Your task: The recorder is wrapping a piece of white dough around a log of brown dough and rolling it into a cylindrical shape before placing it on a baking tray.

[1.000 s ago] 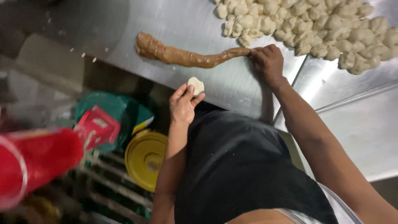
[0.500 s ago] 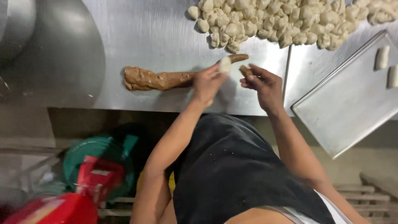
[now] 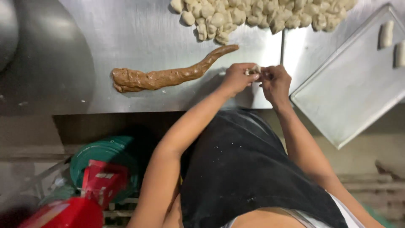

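Observation:
My left hand (image 3: 237,78) and my right hand (image 3: 275,80) meet over the steel counter (image 3: 139,38), both pinching one small pale dough piece (image 3: 253,70) between their fingertips. Just left of them lies a long brown rope of filling (image 3: 168,76), its thin end pointing up toward a heap of several pale dough pieces (image 3: 257,14) at the counter's far edge. The dough piece is mostly hidden by my fingers.
A metal baking tray (image 3: 350,93) lies tilted at the right with two shaped dough pieces (image 3: 386,33) near its far corner. Below the counter are a green lid (image 3: 107,154), a red container (image 3: 67,213) and a red box (image 3: 103,179). My black apron fills the lower middle.
My left hand carried the dough piece from below the counter's edge up to my right hand, which left the filling rope's tip. Both hands now close on the piece together.

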